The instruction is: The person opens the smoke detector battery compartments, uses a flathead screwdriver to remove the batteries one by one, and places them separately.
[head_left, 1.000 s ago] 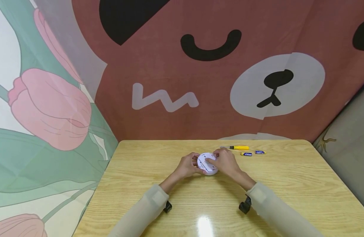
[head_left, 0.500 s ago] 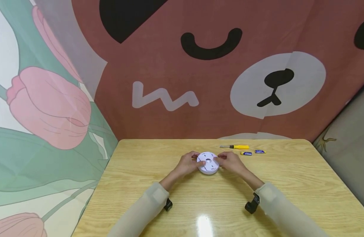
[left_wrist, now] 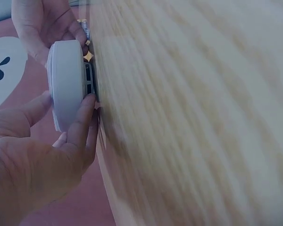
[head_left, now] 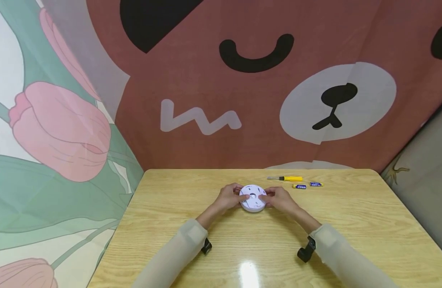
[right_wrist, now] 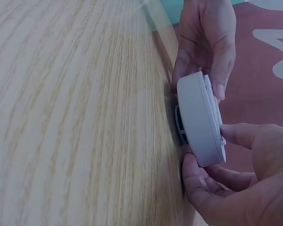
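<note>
A round white smoke detector (head_left: 253, 204) is held by both hands just over the table, with its flat, slotted face and central hole turned up. At its left side my left hand (head_left: 228, 198) grips the rim, thumb on the upper face and fingers beneath. My right hand (head_left: 281, 199) pinches the opposite side in the same way. In the left wrist view, the smooth side wall of the detector (left_wrist: 68, 87) shows, with dark vent openings on the underside close to the tabletop. The right wrist view shows the detector (right_wrist: 195, 125) tilted between both hands.
Behind the right hand lies a screwdriver (head_left: 292, 179) with a yellow handle. Two blue-and-yellow batteries, one nearer (head_left: 299, 187) and one farther right (head_left: 316, 184), lie beside it on the wooden table (head_left: 170, 192). A printed cloth (head_left: 206, 88) hangs behind the table's back edge.
The right hand has moved from over the detector's top to its right side, uncovering the central hole. The left thumb has come up onto the face. Screwdriver and batteries stayed put.
</note>
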`<action>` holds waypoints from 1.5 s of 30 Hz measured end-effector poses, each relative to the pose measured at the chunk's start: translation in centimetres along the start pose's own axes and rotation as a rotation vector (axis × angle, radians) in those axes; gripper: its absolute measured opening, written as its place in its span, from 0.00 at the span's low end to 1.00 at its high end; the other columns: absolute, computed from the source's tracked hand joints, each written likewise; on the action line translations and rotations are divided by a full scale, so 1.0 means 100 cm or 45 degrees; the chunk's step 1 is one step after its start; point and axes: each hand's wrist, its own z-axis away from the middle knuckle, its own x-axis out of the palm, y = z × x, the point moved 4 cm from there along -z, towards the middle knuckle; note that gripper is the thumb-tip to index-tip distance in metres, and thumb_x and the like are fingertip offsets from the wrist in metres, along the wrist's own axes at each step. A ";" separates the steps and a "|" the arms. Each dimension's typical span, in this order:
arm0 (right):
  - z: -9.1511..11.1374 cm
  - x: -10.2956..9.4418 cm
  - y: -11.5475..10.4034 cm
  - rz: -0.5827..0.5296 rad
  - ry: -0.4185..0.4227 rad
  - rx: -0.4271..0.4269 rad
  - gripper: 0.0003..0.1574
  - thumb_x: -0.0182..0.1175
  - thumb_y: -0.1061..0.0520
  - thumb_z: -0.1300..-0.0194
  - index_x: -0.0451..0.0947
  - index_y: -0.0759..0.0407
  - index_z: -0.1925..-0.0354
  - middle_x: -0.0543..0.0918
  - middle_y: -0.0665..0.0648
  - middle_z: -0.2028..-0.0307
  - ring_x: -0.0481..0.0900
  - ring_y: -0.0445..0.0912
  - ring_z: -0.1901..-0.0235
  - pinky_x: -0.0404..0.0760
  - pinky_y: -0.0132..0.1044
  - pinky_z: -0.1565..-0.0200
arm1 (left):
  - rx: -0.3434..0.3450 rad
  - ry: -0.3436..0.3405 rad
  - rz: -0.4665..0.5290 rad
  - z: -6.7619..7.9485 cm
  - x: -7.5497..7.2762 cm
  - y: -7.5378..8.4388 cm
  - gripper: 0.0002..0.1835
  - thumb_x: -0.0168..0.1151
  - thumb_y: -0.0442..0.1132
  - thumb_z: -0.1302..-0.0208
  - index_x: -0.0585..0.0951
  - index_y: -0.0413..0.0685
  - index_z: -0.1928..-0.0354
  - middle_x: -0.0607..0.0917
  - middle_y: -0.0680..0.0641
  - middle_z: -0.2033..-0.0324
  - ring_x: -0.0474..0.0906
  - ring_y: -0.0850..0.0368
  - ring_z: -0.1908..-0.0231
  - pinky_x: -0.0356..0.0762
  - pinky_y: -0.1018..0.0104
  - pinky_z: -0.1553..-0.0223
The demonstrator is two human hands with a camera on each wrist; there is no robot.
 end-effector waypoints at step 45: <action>0.007 0.008 0.002 -0.426 -0.031 0.011 0.33 0.67 0.71 0.32 0.69 0.81 0.33 0.84 0.64 0.55 0.84 0.44 0.63 0.91 0.39 0.58 | -0.091 -0.015 0.175 -0.003 0.001 -0.002 0.12 0.70 0.31 0.30 0.85 0.39 0.47 0.84 0.44 0.67 0.82 0.58 0.76 0.87 0.66 0.75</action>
